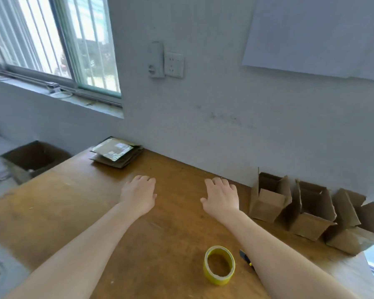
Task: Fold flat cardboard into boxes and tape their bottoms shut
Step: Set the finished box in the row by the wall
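Note:
My left hand (138, 195) and my right hand (221, 196) are stretched out over the middle of the wooden table (73, 203), palms down, fingers relaxed, holding nothing. A stack of flat cardboard (117, 153) lies at the table's far edge by the wall, beyond my left hand. Three folded brown boxes stand in a row along the wall on the right: the first (270, 196), the second (309, 212) and the third (352, 225), all with flaps up. A roll of yellow tape (219, 265) stands near the front edge, between my forearms.
A dark utility knife (245, 256) lies partly under my right forearm beside the tape. An open cardboard carton (34, 158) sits on the floor off the table's left side. The wall with a socket (173, 64) runs along the table's far edge.

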`<state>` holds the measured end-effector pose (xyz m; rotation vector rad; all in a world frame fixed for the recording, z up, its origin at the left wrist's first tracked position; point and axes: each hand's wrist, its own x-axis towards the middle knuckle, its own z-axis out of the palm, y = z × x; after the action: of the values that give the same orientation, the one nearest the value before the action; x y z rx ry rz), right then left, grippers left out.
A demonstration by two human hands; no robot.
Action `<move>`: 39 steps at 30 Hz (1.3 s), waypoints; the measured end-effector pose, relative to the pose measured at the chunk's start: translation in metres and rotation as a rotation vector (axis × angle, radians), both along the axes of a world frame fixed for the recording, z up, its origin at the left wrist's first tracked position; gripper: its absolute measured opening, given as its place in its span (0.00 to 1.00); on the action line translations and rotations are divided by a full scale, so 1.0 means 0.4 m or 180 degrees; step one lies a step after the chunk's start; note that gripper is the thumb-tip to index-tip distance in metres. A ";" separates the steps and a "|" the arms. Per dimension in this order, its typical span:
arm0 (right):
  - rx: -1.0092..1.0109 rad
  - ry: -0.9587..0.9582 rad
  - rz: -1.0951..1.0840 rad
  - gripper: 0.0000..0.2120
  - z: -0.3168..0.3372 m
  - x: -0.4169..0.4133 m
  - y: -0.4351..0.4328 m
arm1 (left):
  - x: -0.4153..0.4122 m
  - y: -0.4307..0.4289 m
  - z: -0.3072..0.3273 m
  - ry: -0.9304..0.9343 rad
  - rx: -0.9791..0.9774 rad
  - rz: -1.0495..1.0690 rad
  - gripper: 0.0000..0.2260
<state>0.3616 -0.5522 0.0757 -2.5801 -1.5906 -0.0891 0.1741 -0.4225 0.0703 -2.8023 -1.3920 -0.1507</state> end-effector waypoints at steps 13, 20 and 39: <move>-0.0050 -0.0231 0.0718 0.23 -0.004 -0.472 0.334 | -0.483 0.226 -0.004 0.0102 0.0000 0.0461 0.13; -0.0149 -0.0248 0.0696 0.19 -0.028 -0.607 0.505 | -0.601 0.392 -0.034 0.0196 0.0008 0.0339 0.12; -0.0624 0.0062 0.0189 0.21 -0.182 -0.506 1.040 | -0.456 0.950 -0.200 0.0042 -0.0652 0.0214 0.14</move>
<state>0.1591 -0.1363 0.0030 -2.6626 -1.7488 0.1020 -0.0082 -0.0426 -0.0097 -2.9039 -1.5815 0.0124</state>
